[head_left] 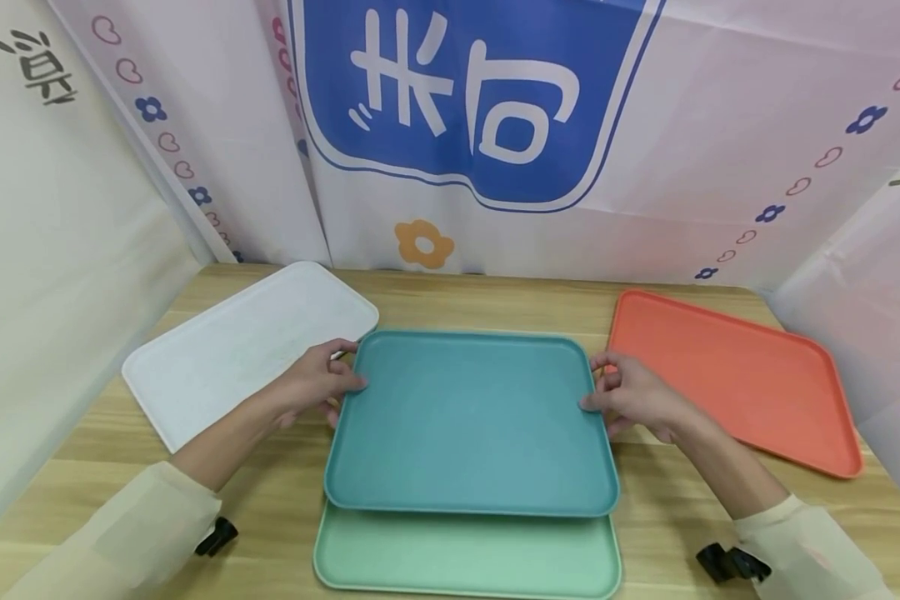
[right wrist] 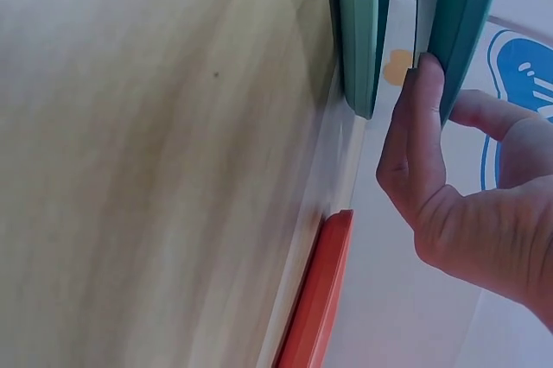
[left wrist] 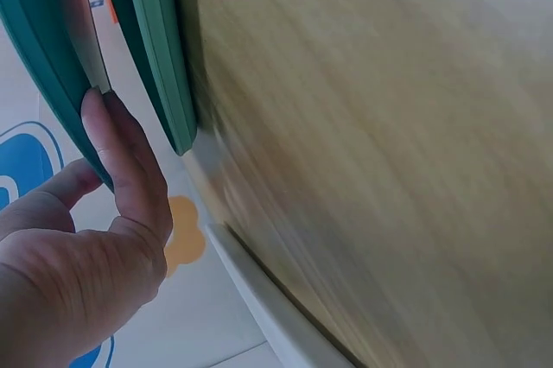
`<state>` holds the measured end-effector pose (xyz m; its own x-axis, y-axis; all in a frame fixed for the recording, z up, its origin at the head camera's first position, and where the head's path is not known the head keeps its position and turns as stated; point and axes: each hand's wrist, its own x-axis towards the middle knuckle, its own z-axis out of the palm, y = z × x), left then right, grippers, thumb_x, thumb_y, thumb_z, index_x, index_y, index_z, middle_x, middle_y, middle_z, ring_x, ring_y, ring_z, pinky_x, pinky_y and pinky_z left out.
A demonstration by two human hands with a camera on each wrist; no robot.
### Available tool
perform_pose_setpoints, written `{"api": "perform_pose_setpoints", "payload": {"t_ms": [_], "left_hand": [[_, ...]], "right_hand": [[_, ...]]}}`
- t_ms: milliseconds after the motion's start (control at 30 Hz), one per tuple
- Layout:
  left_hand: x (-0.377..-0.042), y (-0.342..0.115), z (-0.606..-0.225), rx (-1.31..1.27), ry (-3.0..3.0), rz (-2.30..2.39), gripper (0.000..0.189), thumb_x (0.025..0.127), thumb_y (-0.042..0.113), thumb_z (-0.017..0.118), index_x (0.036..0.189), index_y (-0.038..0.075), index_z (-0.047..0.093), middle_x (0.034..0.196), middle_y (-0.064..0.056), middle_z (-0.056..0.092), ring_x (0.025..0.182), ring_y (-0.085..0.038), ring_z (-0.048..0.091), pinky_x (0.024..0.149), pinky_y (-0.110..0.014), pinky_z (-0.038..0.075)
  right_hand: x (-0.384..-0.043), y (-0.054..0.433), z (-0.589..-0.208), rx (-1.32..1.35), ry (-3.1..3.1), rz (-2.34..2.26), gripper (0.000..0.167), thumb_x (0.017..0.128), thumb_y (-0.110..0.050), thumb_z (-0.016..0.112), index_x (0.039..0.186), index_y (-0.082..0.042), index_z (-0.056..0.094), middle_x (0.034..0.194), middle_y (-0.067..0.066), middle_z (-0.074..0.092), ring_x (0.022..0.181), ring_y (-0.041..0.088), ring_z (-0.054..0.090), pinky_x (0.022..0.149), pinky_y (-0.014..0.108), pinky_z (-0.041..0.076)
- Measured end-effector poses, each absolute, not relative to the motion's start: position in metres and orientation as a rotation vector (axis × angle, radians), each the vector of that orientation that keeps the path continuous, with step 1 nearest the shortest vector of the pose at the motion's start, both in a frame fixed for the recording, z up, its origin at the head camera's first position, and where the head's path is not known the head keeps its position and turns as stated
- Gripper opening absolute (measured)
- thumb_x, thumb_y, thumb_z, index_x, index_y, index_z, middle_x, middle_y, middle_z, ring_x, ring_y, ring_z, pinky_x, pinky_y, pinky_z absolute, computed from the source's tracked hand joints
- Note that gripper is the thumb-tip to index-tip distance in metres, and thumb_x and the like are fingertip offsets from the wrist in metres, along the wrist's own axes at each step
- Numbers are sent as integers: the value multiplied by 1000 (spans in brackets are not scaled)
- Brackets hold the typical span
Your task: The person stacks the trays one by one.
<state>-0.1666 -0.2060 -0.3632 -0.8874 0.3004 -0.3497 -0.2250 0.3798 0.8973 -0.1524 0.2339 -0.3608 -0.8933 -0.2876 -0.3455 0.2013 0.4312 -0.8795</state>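
Pale sleeves (head_left: 120, 533) nearest; teal tray (head_left: 471, 425) gripped at both short sides

Sleeves fill the lower corners of the head view. Beyond them the teal tray lies face up, between the hands.

Hands: left hand (head_left: 317, 379) pinches the left short side, thumb over the rim, fingers underneath. Right hand (head_left: 633, 396) mirrors this on the right short side. Wrist views agree: each thumb and its fingers close from opposite faces of the rim.

Key relation: teal tray is above the light green tray (head_left: 468, 554), the two apart at the sides. Both wrist views show a gap there, with fingers reaching into it. Long axes of both trays run left to right, roughly parallel, hand to hand. In the head view a band of light green shows along the near side only; part of that offset may come from viewing angle, so true alignment uncertain. Neither hand is nearer: both grip beyond the middle of the short sides, leaving more tray toward the person. Exact tilt: cannot tell.

Surroundings: white tray (head_left: 255, 350) to the left of the left hand, orange-red tray (head_left: 727, 367) to the right of the right hand, long axes slanting opposite ways. Both rest on the wooden table (head_left: 273, 508).
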Motion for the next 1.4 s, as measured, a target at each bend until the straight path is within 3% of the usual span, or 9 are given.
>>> {"api": "perform_pose_setpoints", "payload": {"t_ms": [933, 1400], "left_hand": [[-152, -213, -371, 175, 2119, 1547, 77, 97, 0, 63, 158, -8, 17, 89, -11, 64, 74, -21, 68, 55, -38, 63], [-149, -213, -372, 171, 2070, 1573, 71, 97, -1, 62, 156, -6, 23, 88, -13, 63, 74, -24, 70, 56, -41, 63]], "right_hand": [[-133, 236, -367, -94, 2189, -1461, 61, 91, 3, 66, 142, 9, 34, 92, 13, 49, 73, 25, 62, 58, 43, 63], [-129, 237, -366, -79, 2189, -1445, 56, 91, 4, 66, 138, 8, 34, 93, 15, 48, 72, 24, 59, 59, 44, 63]]}}
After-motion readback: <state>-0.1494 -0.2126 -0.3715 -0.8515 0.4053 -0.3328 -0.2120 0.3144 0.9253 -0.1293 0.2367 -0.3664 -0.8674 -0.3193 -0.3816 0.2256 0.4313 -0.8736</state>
